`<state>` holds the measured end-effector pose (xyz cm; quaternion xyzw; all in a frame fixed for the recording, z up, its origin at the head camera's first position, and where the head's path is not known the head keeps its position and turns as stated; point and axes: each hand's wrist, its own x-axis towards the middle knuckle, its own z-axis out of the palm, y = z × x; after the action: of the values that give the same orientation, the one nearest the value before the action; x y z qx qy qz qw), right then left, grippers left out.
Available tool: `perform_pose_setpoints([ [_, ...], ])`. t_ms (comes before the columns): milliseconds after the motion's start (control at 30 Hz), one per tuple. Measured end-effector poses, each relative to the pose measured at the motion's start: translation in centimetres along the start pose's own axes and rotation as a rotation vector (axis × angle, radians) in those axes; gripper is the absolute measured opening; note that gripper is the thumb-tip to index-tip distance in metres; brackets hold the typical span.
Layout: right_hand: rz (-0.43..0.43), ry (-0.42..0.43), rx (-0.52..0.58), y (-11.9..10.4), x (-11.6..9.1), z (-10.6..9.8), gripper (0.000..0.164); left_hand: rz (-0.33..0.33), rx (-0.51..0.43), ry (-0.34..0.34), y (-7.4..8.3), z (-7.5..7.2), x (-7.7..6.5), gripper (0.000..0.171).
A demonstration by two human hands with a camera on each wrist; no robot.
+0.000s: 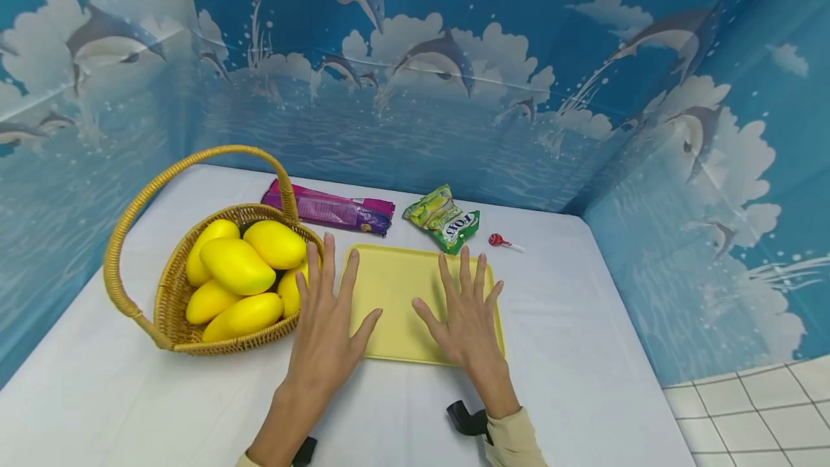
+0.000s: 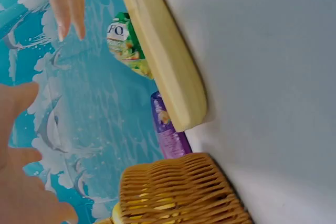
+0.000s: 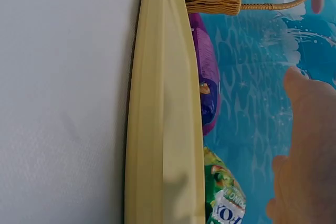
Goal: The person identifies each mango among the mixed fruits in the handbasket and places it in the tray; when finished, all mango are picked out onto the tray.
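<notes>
Both hands hover above a shallow yellow tray (image 1: 395, 294), fingers spread and holding nothing. My left hand (image 1: 324, 323) is over the tray's left edge, close to a wicker basket (image 1: 170, 308) of yellow mangoes (image 1: 238, 265). Over the tray's right part is my right hand (image 1: 468, 323). In the left wrist view, the tray (image 2: 168, 56) appears edge-on with the basket (image 2: 178, 187) below it. The right wrist view shows the tray's near wall (image 3: 147, 108) and part of my right hand (image 3: 310, 145).
Behind the tray lie a purple snack packet (image 1: 331, 209), a green Fox's candy bag (image 1: 444, 219) and a red lollipop (image 1: 496, 240). The basket's tall handle (image 1: 119, 236) arches up on the left. A dolphin-printed curtain (image 1: 389, 92) encloses the white table (image 1: 570, 352).
</notes>
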<state>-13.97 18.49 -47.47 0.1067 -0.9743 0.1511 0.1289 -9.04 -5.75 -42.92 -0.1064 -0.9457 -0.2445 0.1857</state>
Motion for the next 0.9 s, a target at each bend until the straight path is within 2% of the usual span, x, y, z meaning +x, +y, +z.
perform_pose_setpoints([
  [100, 0.005, -0.009, 0.010, 0.0, 0.0, 0.0, 0.092, 0.050, -0.062, 0.089, 0.2, -0.8, -0.1, 0.102],
  [200, 0.009, -0.011, 0.012, 0.0, 0.0, 0.0, 0.093, 0.143, -0.149, 0.221, 0.3, -1.9, -0.1, 0.095],
  [267, 0.012, -0.012, 0.008, 0.0, 0.0, 0.0, 0.093, 0.214, -0.211, 0.328, 0.3, -2.7, 0.0, 0.083],
  [367, 0.014, -0.021, -0.001, 0.0, 0.0, 0.0, 0.093, 0.306, -0.263, 0.506, 0.3, -4.2, 0.2, 0.051],
  [400, 0.016, -0.027, -0.002, 0.1, 0.0, 0.0, 0.093, 0.326, -0.270, 0.570, 0.4, -4.8, 0.3, 0.044],
  [467, 0.018, -0.036, 0.000, 0.1, -0.1, -0.1, 0.091, 0.335, -0.270, 0.697, 0.4, -6.0, 0.5, 0.040],
  [567, 0.020, -0.044, 0.005, 0.2, -0.2, -0.2, 0.090, 0.291, -0.260, 0.867, -0.2, -7.8, 0.7, 0.045],
  [633, 0.020, -0.043, 0.002, 0.3, -0.3, -0.2, 0.090, 0.224, -0.252, 0.928, -1.1, -9.1, 0.6, 0.054],
  [733, 0.022, -0.045, 0.005, 0.4, -0.4, -0.2, 0.090, 0.144, -0.259, 0.984, -2.6, -10.6, 0.4, 0.065],
  [900, 0.017, -0.035, 0.009, 0.3, -0.3, 0.0, 0.090, 0.002, -0.233, 1.056, -4.9, -12.8, -0.1, 0.062],
])
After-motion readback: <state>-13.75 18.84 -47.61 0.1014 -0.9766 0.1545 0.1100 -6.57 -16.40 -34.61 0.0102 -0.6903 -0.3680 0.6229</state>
